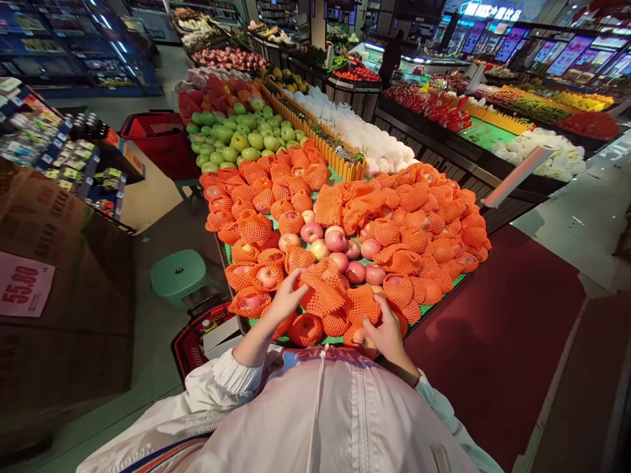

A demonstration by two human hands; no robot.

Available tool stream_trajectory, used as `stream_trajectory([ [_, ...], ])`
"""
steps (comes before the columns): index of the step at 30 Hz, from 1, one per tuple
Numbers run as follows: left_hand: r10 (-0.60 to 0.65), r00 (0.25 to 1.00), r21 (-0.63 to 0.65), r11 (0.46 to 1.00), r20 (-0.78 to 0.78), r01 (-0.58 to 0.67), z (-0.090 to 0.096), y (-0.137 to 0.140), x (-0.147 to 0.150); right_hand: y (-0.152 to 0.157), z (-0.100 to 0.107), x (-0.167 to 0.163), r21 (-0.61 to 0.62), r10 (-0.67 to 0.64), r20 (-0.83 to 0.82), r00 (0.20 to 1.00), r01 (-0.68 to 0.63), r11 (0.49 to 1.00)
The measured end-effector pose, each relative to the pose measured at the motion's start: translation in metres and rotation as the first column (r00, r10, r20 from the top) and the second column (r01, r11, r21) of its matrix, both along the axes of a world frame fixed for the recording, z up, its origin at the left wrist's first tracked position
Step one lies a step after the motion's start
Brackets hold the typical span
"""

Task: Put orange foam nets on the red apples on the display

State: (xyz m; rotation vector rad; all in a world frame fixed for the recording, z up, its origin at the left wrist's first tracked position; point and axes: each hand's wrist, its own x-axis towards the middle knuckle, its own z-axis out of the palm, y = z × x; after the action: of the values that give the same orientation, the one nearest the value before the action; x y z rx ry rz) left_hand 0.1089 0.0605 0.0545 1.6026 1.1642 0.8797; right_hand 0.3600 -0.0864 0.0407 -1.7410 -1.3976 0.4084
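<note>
My left hand (pixel 288 299) pinches an orange foam net (pixel 323 289) at its left edge, thumb and fingers closed on it. The net looks crumpled and loose. To its right, my right hand (pixel 387 332) is closed on another orange foam net (pixel 363 303), low at the near edge of the display; whether an apple sits inside it cannot be seen. Just beyond my hands lie several bare red apples (pixel 336 240). Around them are many apples wrapped in orange foam nets (pixel 421 230), resting on green matting. One netted apple (pixel 305 328) shows its red top between my hands.
Green apples (pixel 239 138) are piled behind on the left, beside a yellow fence-like divider (pixel 352 169) and white-wrapped fruit (pixel 355 128). A green stool (pixel 178 272) and a red basket (pixel 190 348) stand left. Cardboard boxes (pixel 44 217) are farther left; a dark red surface (pixel 493 328) lies right.
</note>
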Motion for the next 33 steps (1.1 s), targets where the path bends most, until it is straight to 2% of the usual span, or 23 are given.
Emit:
stream_trajectory([
  [2, 0.084, 0.990, 0.028, 0.996, -0.113, -0.082, -0.004, 0.007, -0.009, 0.000, 0.003, 0.002, 0.040, -0.096, 0.032, 0.995, 0.095, 0.995],
  [5, 0.075, 0.951, 0.114, 0.993, -0.300, -0.042, -0.010, 0.010, -0.016, -0.001, 0.010, 0.004, 0.155, -0.174, 0.061, 0.983, 0.163, 0.974],
  [7, 0.095, 0.926, 0.207, 0.978, -0.365, -0.019, -0.011, 0.008, -0.016, -0.003, 0.015, 0.005, 0.221, -0.187, 0.058, 0.981, 0.171, 0.960],
  [9, 0.164, 0.909, 0.318, 0.947, -0.382, -0.037, -0.006, 0.004, -0.013, -0.007, 0.018, 0.006, 0.251, -0.185, 0.024, 0.982, 0.174, 0.952],
  [12, 0.256, 0.905, 0.438, 0.894, -0.339, -0.089, 0.012, -0.008, -0.005, -0.014, 0.018, 0.003, 0.265, -0.191, -0.024, 0.981, 0.191, 0.945],
  [14, 0.212, 0.940, 0.448, 0.891, -0.268, -0.073, 0.026, -0.020, 0.004, -0.017, 0.017, -0.001, 0.262, -0.157, -0.025, 0.987, 0.158, 0.952],
  [16, 0.019, 0.983, 0.349, 0.936, -0.181, 0.046, 0.036, -0.035, 0.016, -0.019, 0.017, -0.007, 0.247, -0.044, -0.010, 0.999, 0.045, 0.968],
  [17, -0.103, 0.986, 0.262, 0.956, -0.130, 0.134, 0.038, -0.042, 0.023, -0.019, 0.018, -0.010, 0.238, 0.031, -0.007, 0.999, -0.029, 0.971],
  [19, -0.281, 0.959, 0.073, 0.957, -0.025, 0.282, 0.037, -0.053, 0.036, -0.018, 0.020, -0.013, 0.223, 0.197, -0.023, 0.980, -0.187, 0.957],
  [21, -0.311, 0.950, -0.054, 0.948, 0.042, 0.313, 0.030, -0.059, 0.046, -0.019, 0.020, -0.014, 0.197, 0.352, -0.090, 0.932, -0.330, 0.923],
  [23, -0.279, 0.956, -0.123, 0.949, 0.096, 0.289, 0.020, -0.062, 0.051, -0.022, 0.016, -0.013, 0.147, 0.438, -0.227, 0.870, -0.414, 0.898],
  [25, -0.265, 0.949, -0.192, 0.936, 0.169, 0.295, 0.012, -0.063, 0.052, -0.025, 0.008, -0.013, 0.089, 0.378, -0.403, 0.833, -0.376, 0.922],
  [27, -0.272, 0.929, -0.281, 0.898, 0.252, 0.339, 0.006, -0.064, 0.051, -0.028, 0.001, -0.013, 0.042, 0.244, -0.523, 0.817, -0.261, 0.964],
  [30, -0.273, 0.889, -0.372, 0.833, 0.369, 0.410, 0.003, -0.064, 0.050, -0.025, -0.002, -0.014, 0.018, 0.163, -0.528, 0.833, -0.181, 0.983],
  [31, -0.267, 0.882, -0.376, 0.828, 0.389, 0.416, 0.003, -0.063, 0.051, -0.023, 0.000, -0.014, 0.028, 0.163, -0.508, 0.846, -0.173, 0.985],
  [33, -0.230, 0.889, -0.349, 0.858, 0.396, 0.377, 0.003, -0.059, 0.051, -0.017, 0.003, -0.012, 0.063, 0.139, -0.469, 0.872, -0.124, 0.990],
])
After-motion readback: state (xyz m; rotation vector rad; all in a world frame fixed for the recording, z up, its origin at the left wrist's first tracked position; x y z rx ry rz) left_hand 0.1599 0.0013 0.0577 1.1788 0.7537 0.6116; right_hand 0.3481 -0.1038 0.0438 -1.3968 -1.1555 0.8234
